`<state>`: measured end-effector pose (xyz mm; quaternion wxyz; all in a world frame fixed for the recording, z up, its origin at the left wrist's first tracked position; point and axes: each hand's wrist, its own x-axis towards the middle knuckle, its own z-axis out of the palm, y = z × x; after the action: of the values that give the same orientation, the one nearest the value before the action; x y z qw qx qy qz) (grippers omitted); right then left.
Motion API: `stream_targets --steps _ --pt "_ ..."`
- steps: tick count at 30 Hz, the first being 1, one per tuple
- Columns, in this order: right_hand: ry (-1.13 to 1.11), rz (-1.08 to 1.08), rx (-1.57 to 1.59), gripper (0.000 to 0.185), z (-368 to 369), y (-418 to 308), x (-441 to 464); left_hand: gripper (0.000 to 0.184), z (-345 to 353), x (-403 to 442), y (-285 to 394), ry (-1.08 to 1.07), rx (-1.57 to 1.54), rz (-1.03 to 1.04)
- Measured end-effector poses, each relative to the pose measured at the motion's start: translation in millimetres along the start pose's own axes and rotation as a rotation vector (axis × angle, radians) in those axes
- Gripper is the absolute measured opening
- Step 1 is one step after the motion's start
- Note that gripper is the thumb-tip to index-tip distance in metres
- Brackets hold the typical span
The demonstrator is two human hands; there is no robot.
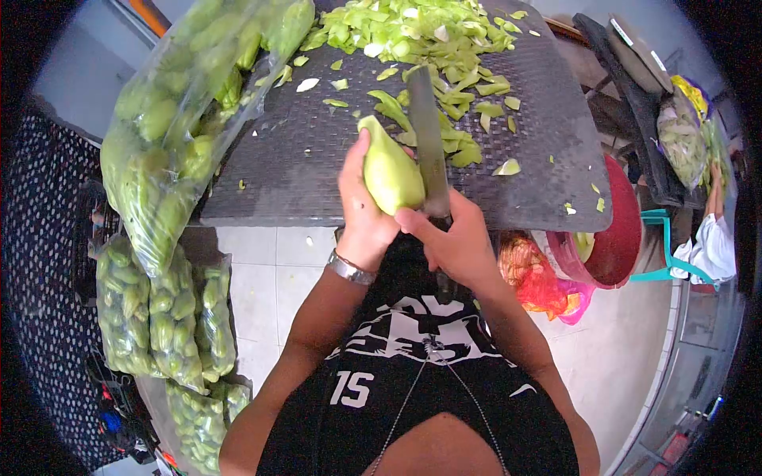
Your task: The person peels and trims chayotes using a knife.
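My left hand [359, 208], with a watch on its wrist, is wrapped around a pale green mango [390, 170] that looks peeled. My right hand [462, 242] grips the handle of a long knife [429, 147]. Its blade points away from me, just right of the mango, and my right thumb rests near the fruit's lower end. Beneath both is a dark woven-textured table [294, 178]. Green peelings [413, 32] lie heaped at its far side, with more strewn beyond the knife. What my left fingertips touch behind the mango is hidden.
A big clear bag of green mangoes [171, 135] hangs over the table's left edge. Several filled bags [171, 317] stand on the floor below. At right are a red tub [623, 230], red netting [528, 270], a turquoise stool [659, 246] and another person's arm [716, 190].
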<state>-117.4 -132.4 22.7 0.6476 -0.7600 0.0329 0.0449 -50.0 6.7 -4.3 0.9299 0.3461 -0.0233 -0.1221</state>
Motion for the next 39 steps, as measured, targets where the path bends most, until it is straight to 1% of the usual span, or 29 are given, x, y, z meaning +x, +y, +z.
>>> stream_targets --steps 2,4,5,8,11,12,14,15,17,18,21,24,25,26,28,29,32,35,38,39 --pt "0.028 -0.015 -0.011 0.050 1 -2 4 0.043 7 -1 -1 0.033 0.153 0.015" --pt "-0.001 0.027 -0.041 0.053 -7 -3 9 0.047 10 5 0 0.203 0.169 -0.055" --pt "-0.009 0.033 -0.045 0.052 -8 -2 10 0.040 3 7 0 0.207 0.264 0.036" --pt "-0.002 0.000 -0.030 0.047 -3 2 15 0.039 -2 12 4 0.256 0.425 0.154" --pt "0.006 -0.017 -0.017 0.043 5 6 21 0.045 -5 15 9 0.278 0.435 0.214" --pt "-0.008 0.023 0.011 0.043 5 3 23 0.049 -5 16 11 0.280 0.439 0.232" --pt "-0.033 0.106 0.066 0.041 5 -5 25 0.050 -4 18 12 0.298 0.454 0.270" --pt "-0.044 0.100 0.061 0.041 5 -4 26 0.050 -4 19 12 0.308 0.462 0.288" --pt "-0.072 0.085 0.048 0.042 4 2 29 0.051 0 20 14 0.315 0.578 0.303" --pt "-0.047 0.071 0.033 0.041 3 6 30 0.051 0 22 15 0.320 0.637 0.311" --pt "0.001 0.057 0.001 0.037 0 10 28 0.043 -5 33 12 0.324 0.697 0.338" --pt "0.009 0.101 0.026 0.035 -6 -4 16 0.043 -18 44 27 0.264 -0.052 -0.150" --pt "0.003 0.116 0.055 0.034 -9 -5 14 0.052 -31 50 28 0.208 -0.266 -0.266" --pt "-0.003 0.127 0.083 0.032 -11 -5 12 0.053 -41 50 25 0.104 -0.359 -0.305" --pt "0.062 0.107 0.088 0.032 -13 -3 7 0.055 -41 44 26 -0.099 -0.543 -0.378" --pt "0.094 0.097 0.090 0.031 -14 -2 5 0.053 -40 42 26 0.080 -0.666 -0.452" --pt "0.217 -0.164 0.000 0.031 -13 -1 -2 0.055 -11 34 31 0.245 -0.380 -0.270" --pt "0.187 -0.249 -0.072 0.037 -22 -12 -9 0.054 -26 38 22 0.157 -0.528 -0.272" --pt "-0.056 -0.069 0.085 0.047 -32 -24 -14 0.051 -49 38 12 -0.154 -0.483 -0.319" --pt "-0.082 0.007 0.137 0.049 -31 -23 -15 0.050 -46 37 11 -0.121 -0.497 -0.344"
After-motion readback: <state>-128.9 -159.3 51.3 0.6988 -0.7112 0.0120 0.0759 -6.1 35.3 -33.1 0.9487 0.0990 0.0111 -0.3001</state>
